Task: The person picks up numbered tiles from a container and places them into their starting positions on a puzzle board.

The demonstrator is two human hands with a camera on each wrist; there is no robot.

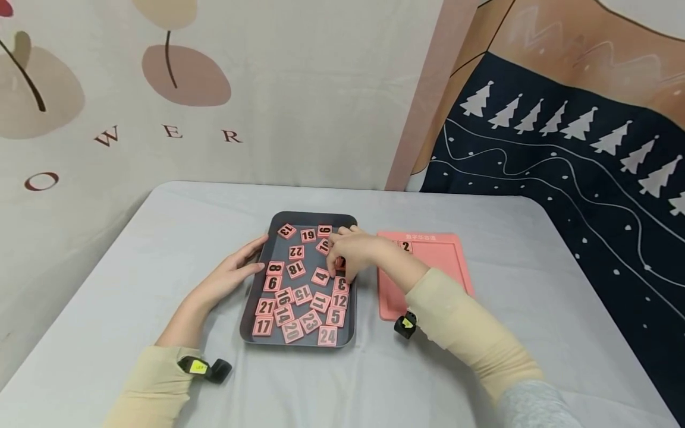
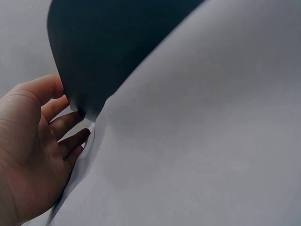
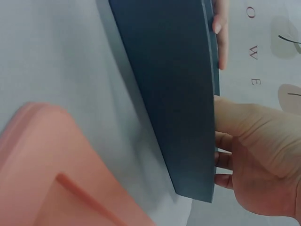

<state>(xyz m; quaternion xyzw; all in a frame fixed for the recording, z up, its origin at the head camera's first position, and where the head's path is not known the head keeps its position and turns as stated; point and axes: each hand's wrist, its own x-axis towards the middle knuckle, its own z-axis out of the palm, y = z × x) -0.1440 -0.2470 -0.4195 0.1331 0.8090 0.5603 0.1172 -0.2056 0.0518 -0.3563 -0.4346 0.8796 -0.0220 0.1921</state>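
Note:
A dark grey tray [image 1: 299, 221] holds several pink number tiles, some turned sideways or upside down. My left hand [image 1: 227, 274] is at the tray's left side, its fingertips at the rim and its fingers loosely extended. In the left wrist view, that hand [image 2: 40, 146] lies beside the tray's outer wall [image 2: 94, 52]. Over the tray's right side, my right hand [image 1: 353, 252] bends its fingers down among the tiles. Its fingertips are right above the 3 tile [image 1: 341, 284] and beside the 4 tile [image 1: 320, 276]. I cannot tell whether they pinch a tile.
Right of the tray lies a pink board [image 1: 386, 297] with a raised rim, partly under my right forearm. A 2 tile [image 1: 406, 246] sits at its top left. The white-covered table [image 1: 203, 205] meets a printed curtain [image 1: 299, 119] behind.

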